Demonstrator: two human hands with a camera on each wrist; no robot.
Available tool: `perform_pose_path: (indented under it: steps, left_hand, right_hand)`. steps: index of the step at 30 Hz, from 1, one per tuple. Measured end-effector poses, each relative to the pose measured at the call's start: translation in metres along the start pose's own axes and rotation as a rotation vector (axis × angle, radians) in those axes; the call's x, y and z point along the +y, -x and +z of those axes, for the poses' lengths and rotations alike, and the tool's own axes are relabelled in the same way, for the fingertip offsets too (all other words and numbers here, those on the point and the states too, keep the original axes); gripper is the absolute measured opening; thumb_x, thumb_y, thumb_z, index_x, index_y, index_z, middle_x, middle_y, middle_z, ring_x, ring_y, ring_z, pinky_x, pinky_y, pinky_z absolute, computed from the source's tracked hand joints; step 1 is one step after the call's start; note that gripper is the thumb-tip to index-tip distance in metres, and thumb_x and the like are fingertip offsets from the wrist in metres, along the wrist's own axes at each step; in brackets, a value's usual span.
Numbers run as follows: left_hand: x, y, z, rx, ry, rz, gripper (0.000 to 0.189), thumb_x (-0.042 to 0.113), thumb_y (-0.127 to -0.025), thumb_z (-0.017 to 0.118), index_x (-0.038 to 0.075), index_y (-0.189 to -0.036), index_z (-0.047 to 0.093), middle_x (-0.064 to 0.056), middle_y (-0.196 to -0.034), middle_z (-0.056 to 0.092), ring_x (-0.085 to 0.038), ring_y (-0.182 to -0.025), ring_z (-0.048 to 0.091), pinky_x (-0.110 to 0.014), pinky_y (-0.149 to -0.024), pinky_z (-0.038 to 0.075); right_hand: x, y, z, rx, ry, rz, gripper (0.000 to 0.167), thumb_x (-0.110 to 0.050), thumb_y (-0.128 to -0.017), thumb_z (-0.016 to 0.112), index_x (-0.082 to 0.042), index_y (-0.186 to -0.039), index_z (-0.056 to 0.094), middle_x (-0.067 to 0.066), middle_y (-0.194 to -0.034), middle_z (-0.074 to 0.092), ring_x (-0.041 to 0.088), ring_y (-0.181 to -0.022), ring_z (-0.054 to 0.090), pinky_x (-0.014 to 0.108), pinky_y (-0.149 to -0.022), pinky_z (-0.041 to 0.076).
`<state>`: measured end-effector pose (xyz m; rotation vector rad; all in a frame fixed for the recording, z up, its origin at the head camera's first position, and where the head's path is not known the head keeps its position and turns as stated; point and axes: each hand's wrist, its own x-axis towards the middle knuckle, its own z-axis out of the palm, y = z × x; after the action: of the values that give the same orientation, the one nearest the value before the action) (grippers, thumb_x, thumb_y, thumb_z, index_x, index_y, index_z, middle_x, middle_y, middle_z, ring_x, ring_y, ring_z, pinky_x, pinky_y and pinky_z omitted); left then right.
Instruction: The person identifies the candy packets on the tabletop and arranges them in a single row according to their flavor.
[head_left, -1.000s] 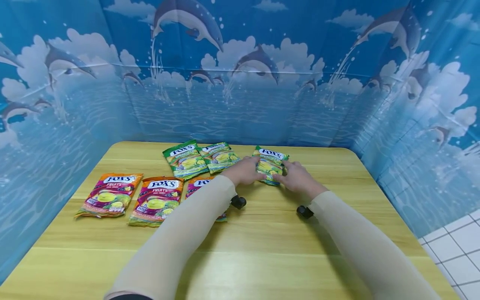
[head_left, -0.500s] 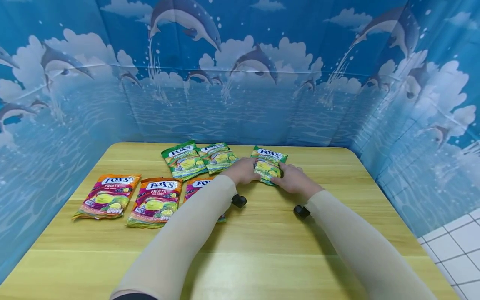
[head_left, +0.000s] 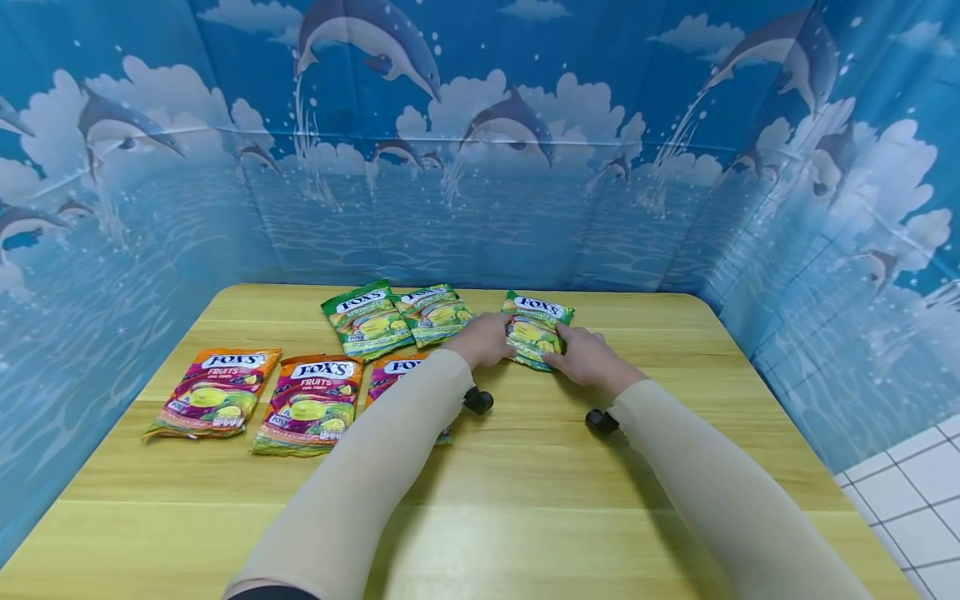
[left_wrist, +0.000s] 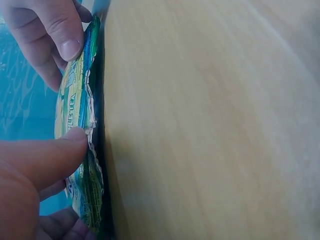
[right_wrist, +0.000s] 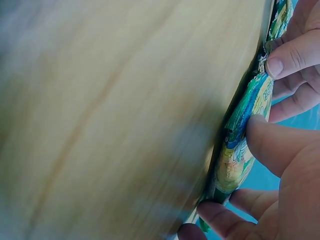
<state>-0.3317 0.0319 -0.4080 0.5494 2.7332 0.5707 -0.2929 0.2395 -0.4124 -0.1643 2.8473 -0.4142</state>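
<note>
A green bag of FOX'S candy lies flat near the table's back edge, in both hands. My left hand holds its left side, thumb on the near edge and fingers round the side. My right hand holds its right side, with the thumb on the near right part and fingers at the far side. Two more green candy bags, one on the left and one on the right, lie left of my left hand, edges touching or overlapping.
In front of them sit three orange and purple FOX'S Fruits bags: left, middle and right, the last partly hidden by my left sleeve. A dolphin-print curtain rises behind the wooden table.
The held green bag has shifted very slightly left, and my right hand with it. The right fingers sit a little lower along its side. The other bags stay put.
</note>
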Motion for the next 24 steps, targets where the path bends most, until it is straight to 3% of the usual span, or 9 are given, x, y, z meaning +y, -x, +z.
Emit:
perform_pose_path:
  steps: [8, 24]
  left_hand:
    - [-0.0008, 0.0018, 0.0001, 0.024, 0.032, -0.012, 0.072, 0.034, -0.103, 0.071, 0.018, -0.165, 0.038, -0.01, -0.166, 0.043, -0.031, -0.154, 0.041, -0.045, -0.124, 0.04]
    - [-0.0095, 0.0064, -0.0022, 0.079, 0.234, -0.006, 0.067, 0.026, -0.099, 0.077, 0.019, -0.159, 0.047, -0.005, -0.16, 0.051, -0.028, -0.144, 0.052, -0.045, -0.113, 0.051]
  right_hand:
    - [-0.0014, -0.0004, 0.0016, 0.013, -0.021, 0.014, 0.081, -0.042, -0.108, 0.057, -0.001, -0.167, 0.02, 0.031, -0.166, 0.034, 0.049, -0.153, 0.034, 0.059, -0.125, 0.03]
    - [-0.0045, 0.0064, -0.0054, 0.001, -0.183, -0.006, 0.083, -0.036, -0.107, 0.064, -0.004, -0.168, 0.019, 0.026, -0.172, 0.023, 0.046, -0.159, 0.024, 0.061, -0.127, 0.027]
